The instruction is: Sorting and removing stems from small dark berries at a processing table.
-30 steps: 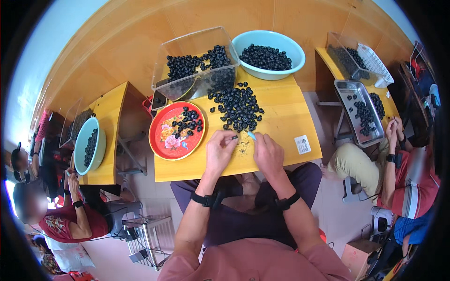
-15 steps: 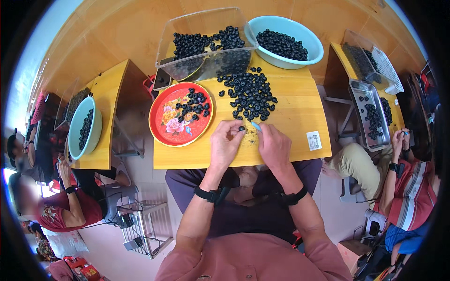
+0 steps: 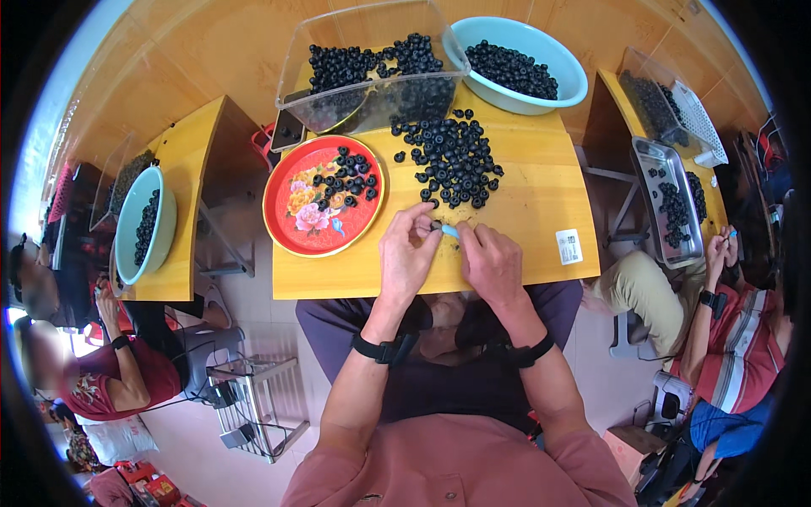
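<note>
Pinching black piece (image 3: 436,226), left hand (image 3: 405,253) lay at nine o'clock from right hand (image 3: 493,264), which gripped blue tool (image 3: 451,231), long axis toward ten, end just beside piece.

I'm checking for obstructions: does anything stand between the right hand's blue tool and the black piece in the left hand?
Nothing visible does: the blue tool in the right hand ends close by the black piece in the left hand; contact is unclear.

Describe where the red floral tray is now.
In the head view, the red floral tray sits on the left side of the middle table, left of the loose black pieces and in front of the clear bin.
</note>
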Demonstrator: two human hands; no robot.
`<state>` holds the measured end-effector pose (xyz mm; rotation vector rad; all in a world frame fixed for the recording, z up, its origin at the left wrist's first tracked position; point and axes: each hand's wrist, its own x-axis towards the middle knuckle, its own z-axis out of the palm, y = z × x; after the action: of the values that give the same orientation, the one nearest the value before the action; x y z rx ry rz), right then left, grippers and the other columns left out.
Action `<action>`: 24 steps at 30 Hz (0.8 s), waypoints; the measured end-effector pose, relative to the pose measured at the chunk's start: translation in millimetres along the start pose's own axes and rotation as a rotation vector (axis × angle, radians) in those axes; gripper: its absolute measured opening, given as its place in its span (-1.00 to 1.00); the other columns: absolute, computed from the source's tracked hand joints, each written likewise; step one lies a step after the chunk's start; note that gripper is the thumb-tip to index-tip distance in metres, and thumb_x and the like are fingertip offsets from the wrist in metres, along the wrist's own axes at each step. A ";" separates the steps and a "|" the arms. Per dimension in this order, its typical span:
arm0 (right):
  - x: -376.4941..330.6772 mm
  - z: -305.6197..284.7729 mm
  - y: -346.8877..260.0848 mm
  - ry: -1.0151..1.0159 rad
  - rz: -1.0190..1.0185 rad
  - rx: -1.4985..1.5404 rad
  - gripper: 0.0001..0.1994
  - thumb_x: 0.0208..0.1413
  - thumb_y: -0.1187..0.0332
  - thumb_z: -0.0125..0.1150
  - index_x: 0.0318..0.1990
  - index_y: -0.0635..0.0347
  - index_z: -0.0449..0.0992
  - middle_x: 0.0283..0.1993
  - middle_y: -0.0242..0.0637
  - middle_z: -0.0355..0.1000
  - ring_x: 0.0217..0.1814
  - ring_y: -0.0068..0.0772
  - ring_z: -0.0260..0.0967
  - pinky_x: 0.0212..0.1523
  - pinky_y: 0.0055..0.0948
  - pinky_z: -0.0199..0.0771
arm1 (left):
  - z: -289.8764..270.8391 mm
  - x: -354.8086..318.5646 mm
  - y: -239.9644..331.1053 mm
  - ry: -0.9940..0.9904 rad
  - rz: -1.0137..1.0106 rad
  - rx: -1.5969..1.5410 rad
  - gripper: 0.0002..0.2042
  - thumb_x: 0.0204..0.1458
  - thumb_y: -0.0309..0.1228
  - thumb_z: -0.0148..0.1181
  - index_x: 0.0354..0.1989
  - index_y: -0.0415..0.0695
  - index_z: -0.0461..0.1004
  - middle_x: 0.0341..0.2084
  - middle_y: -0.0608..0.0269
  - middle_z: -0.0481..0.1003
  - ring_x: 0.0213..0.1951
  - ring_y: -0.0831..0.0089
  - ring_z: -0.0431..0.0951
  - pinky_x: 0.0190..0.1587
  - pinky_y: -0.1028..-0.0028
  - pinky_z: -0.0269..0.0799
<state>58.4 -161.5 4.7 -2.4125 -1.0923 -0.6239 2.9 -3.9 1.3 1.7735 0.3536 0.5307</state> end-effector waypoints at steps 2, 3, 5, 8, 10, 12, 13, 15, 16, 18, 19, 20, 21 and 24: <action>0.1 1.1 0.0 -0.007 -0.006 0.004 -0.79 0.09 0.44 0.24 -0.10 0.18 0.59 -0.44 -0.29 0.36 -0.43 -0.27 0.47 -0.46 -0.27 0.48 | -0.8 0.2 -0.3 0.003 0.050 0.026 -0.60 0.03 -0.68 0.36 0.08 -0.19 0.59 -0.29 0.24 0.53 -0.32 0.50 0.56 -0.21 0.50 0.56; 0.4 0.9 -0.8 -0.009 -0.007 0.004 -0.79 0.09 0.44 0.24 -0.10 0.18 0.59 -0.44 -0.29 0.36 -0.43 -0.27 0.47 -0.46 -0.27 0.48 | -0.5 0.3 -2.0 0.004 0.049 0.025 -0.60 0.03 -0.68 0.36 0.08 -0.19 0.59 -0.29 0.24 0.53 -0.32 0.50 0.56 -0.21 0.50 0.56; 0.9 0.1 -2.2 -0.004 -0.006 0.009 -0.78 0.08 0.44 0.24 -0.10 0.17 0.59 -0.44 -0.29 0.36 -0.43 -0.27 0.47 -0.46 -0.26 0.49 | 0.8 0.7 -4.5 0.005 0.068 0.016 -0.60 0.03 -0.68 0.36 0.09 -0.19 0.58 -0.31 0.23 0.52 -0.32 0.48 0.57 -0.21 0.49 0.56; 0.6 0.3 -1.2 -0.016 -0.001 -0.001 -0.78 0.08 0.45 0.24 -0.09 0.17 0.59 -0.44 -0.28 0.37 -0.43 -0.26 0.47 -0.45 -0.26 0.50 | 0.5 1.2 -4.1 -0.004 0.062 0.057 -0.60 0.02 -0.69 0.35 0.08 -0.19 0.58 -0.31 0.22 0.51 -0.31 0.46 0.56 -0.21 0.48 0.57; 1.4 -0.1 -1.7 -0.019 0.002 -0.003 -0.77 0.07 0.45 0.24 -0.09 0.17 0.59 -0.44 -0.28 0.37 -0.43 -0.25 0.48 -0.45 -0.25 0.50 | 0.4 0.9 -5.3 -0.006 0.065 0.056 -0.60 0.02 -0.70 0.35 0.08 -0.18 0.58 -0.30 0.21 0.51 -0.31 0.45 0.56 -0.21 0.47 0.57; 1.5 0.1 -2.0 -0.021 0.005 -0.005 -0.76 0.07 0.46 0.25 -0.08 0.17 0.59 -0.44 -0.28 0.37 -0.43 -0.25 0.48 -0.45 -0.25 0.51 | 0.4 0.3 -5.4 -0.008 0.069 0.055 -0.59 0.01 -0.70 0.35 0.07 -0.18 0.58 -0.29 0.20 0.51 -0.31 0.45 0.56 -0.21 0.47 0.57; 1.2 0.4 -2.0 -0.027 0.009 0.003 -0.76 0.06 0.46 0.24 -0.08 0.17 0.58 -0.44 -0.28 0.37 -0.43 -0.25 0.48 -0.45 -0.25 0.51 | 0.5 -0.3 -5.3 -0.003 0.062 0.045 -0.60 0.01 -0.70 0.36 0.07 -0.18 0.57 -0.29 0.20 0.50 -0.31 0.44 0.56 -0.21 0.47 0.57; 1.1 0.6 -2.5 -0.033 0.012 0.009 -0.76 0.06 0.47 0.24 -0.08 0.18 0.58 -0.44 -0.27 0.37 -0.43 -0.24 0.48 -0.44 -0.25 0.51 | 0.6 -0.8 -7.1 0.001 0.055 0.034 -0.60 0.01 -0.70 0.37 0.06 -0.18 0.57 -0.29 0.20 0.50 -0.31 0.44 0.56 -0.21 0.46 0.57; 1.0 0.8 -2.8 -0.029 0.012 0.017 -0.76 0.06 0.47 0.24 -0.08 0.18 0.58 -0.44 -0.27 0.37 -0.43 -0.24 0.48 -0.44 -0.25 0.51 | 0.9 -0.9 -10.7 0.000 0.037 0.007 -0.61 0.02 -0.70 0.37 0.05 -0.19 0.56 -0.29 0.20 0.50 -0.31 0.45 0.56 -0.20 0.47 0.56; 0.7 0.8 -2.3 -0.027 0.012 0.023 -0.75 0.06 0.48 0.23 -0.08 0.18 0.58 -0.44 -0.27 0.37 -0.43 -0.23 0.48 -0.44 -0.24 0.51 | 1.5 -0.6 -9.2 -0.003 0.019 -0.022 -0.62 0.02 -0.69 0.38 0.04 -0.21 0.55 -0.30 0.21 0.51 -0.31 0.47 0.56 -0.20 0.48 0.56; 0.5 1.0 -1.9 -0.034 0.013 0.018 -0.75 0.05 0.48 0.23 -0.07 0.18 0.58 -0.43 -0.27 0.38 -0.43 -0.22 0.49 -0.44 -0.23 0.52 | 1.9 -1.0 -8.4 -0.005 -0.023 -0.063 -0.63 0.03 -0.69 0.38 0.04 -0.22 0.54 -0.30 0.22 0.52 -0.31 0.49 0.56 -0.20 0.50 0.56; 1.1 1.2 -2.2 -0.040 0.012 0.016 -0.74 0.05 0.48 0.24 -0.07 0.19 0.57 -0.43 -0.26 0.39 -0.42 -0.21 0.50 -0.44 -0.22 0.53 | 1.1 -1.1 -6.4 -0.005 -0.064 -0.103 -0.64 0.04 -0.69 0.38 0.04 -0.23 0.53 -0.30 0.23 0.53 -0.30 0.52 0.57 -0.20 0.51 0.55; 1.9 1.5 -2.0 -0.040 0.010 0.017 -0.74 0.05 0.48 0.24 -0.07 0.19 0.57 -0.43 -0.26 0.39 -0.42 -0.21 0.50 -0.44 -0.22 0.53 | 0.4 -1.9 -8.8 -0.003 -0.064 -0.102 -0.64 0.04 -0.69 0.38 0.04 -0.23 0.53 -0.30 0.23 0.53 -0.30 0.52 0.57 -0.20 0.51 0.55; 2.3 2.2 -0.1 -0.096 0.112 -0.060 -0.74 0.05 0.47 0.24 -0.06 0.18 0.57 -0.42 -0.24 0.40 -0.42 -0.19 0.51 -0.45 -0.20 0.54 | -0.5 -2.8 -10.3 0.060 -0.115 -0.225 -0.62 0.05 -0.69 0.39 0.06 -0.25 0.51 -0.31 0.24 0.54 -0.28 0.55 0.59 -0.20 0.54 0.55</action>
<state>60.2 -158.9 4.2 -2.5588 -0.9802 -0.5152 0.6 -2.2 -9.0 1.5131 0.4186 0.5218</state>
